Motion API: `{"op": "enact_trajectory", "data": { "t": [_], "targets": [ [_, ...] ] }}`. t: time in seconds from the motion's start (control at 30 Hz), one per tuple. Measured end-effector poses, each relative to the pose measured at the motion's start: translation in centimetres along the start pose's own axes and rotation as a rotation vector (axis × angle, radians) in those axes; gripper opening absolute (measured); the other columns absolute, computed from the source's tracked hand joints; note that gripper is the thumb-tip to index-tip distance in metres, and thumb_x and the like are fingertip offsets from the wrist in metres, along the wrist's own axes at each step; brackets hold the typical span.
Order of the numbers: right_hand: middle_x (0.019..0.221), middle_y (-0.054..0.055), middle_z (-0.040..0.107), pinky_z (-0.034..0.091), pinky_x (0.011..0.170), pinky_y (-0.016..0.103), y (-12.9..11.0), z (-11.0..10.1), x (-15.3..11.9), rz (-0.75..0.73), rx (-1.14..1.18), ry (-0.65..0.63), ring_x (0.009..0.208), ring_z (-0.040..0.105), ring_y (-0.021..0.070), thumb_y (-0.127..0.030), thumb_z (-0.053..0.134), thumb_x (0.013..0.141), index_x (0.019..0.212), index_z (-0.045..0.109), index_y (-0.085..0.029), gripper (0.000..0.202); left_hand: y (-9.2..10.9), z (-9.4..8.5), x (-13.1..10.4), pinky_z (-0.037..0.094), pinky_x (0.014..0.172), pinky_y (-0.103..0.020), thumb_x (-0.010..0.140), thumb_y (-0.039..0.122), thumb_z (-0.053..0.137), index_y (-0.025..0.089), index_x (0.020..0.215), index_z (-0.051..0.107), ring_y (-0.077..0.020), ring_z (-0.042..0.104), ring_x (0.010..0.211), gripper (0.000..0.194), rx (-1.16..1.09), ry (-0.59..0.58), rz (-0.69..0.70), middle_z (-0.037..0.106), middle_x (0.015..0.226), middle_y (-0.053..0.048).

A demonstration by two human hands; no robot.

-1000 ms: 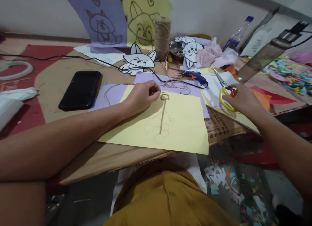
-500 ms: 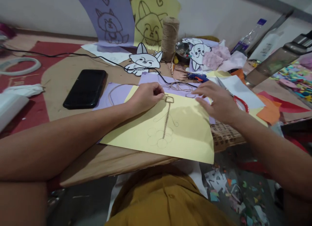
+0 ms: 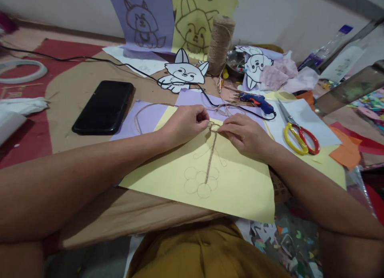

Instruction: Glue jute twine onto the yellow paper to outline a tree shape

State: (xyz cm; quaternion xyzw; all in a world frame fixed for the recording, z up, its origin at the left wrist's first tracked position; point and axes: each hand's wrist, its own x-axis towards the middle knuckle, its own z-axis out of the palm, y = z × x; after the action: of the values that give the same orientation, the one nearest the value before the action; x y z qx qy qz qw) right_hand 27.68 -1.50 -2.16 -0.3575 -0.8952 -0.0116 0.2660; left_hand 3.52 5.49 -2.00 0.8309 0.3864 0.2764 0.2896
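A yellow sheet (image 3: 240, 186) lies before me, with pencilled circles and curves. Brown twine (image 3: 211, 160) runs down it as a straight stem, topped by a small squarish loop. My left hand (image 3: 192, 122) is closed in a pinch just left of the loop, on a twine end at the fingertips. My right hand (image 3: 244, 134) is closed at the loop's right side, its fingertips touching the twine; whether they grip it is too small to tell. Loose twine curves over the purple paper (image 3: 147, 118) behind my left hand.
Scissors (image 3: 300, 138) and a blue glue gun (image 3: 258, 102) lie to the right. A black phone (image 3: 103, 107) is at left. Farther back stand a twine spool (image 3: 221, 44), a cut-out fox (image 3: 184, 72) and a metal bowl (image 3: 235, 62). A black cable crosses the table.
My right hand has moved left and down to the twine loop, and its fingers have closed. My left hand stays beside the loop. The view has shifted, bringing the scissors fully into sight.
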Motion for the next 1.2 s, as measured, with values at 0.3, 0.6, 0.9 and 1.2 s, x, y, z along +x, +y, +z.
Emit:
{"op": "enact_trajectory", "data": {
  "t": [0.3,0.6,0.9,1.2],
  "targets": [
    [0.106,0.009,0.08,0.054,0.085,0.04,0.3,0.2,-0.1,-0.031,0.054,-0.018,0.096,0.07,0.0232,-0.014,0.061,0.105,0.116,0.079,-0.023,0.023,-0.1,-0.1,0.0,0.045,0.07,-0.025,0.088,0.017,0.07,0.016,0.089,0.076,-0.0131,0.063,0.068,0.006,-0.002,-0.008,0.003,0.075,0.078,0.001],
    [0.108,0.009,0.079,0.051,0.081,0.04,0.1,0.2,0.1,-0.069,-0.032,-0.083,0.093,0.066,0.024,-0.024,0.055,0.11,0.12,0.076,-0.021,0.023,0.0,-0.1,0.1,0.045,0.069,-0.026,0.087,0.019,0.069,0.017,0.087,0.076,-0.0135,0.062,0.068,0.007,0.018,-0.015,0.005,0.075,0.078,0.001],
    [0.106,0.01,0.077,0.053,0.09,0.043,-0.2,0.6,0.0,0.071,0.065,-0.043,0.101,0.066,0.0257,-0.025,0.054,0.108,0.11,0.075,-0.025,0.021,-0.1,-0.1,0.1,0.046,0.071,-0.027,0.087,0.022,0.067,0.018,0.087,0.076,-0.0146,0.062,0.069,0.01,0.035,-0.013,-0.001,0.076,0.08,-0.001],
    [0.112,0.01,0.076,0.056,0.094,0.044,4.1,-2.8,-1.1,0.547,-0.083,0.45,0.102,0.069,0.0258,-0.031,0.055,0.103,0.114,0.073,-0.023,0.022,0.1,-0.4,0.1,0.046,0.07,-0.026,0.087,0.025,0.066,0.018,0.087,0.075,-0.016,0.064,0.071,0.011,0.016,-0.025,-0.025,0.078,0.081,-0.002]
  ]
}}
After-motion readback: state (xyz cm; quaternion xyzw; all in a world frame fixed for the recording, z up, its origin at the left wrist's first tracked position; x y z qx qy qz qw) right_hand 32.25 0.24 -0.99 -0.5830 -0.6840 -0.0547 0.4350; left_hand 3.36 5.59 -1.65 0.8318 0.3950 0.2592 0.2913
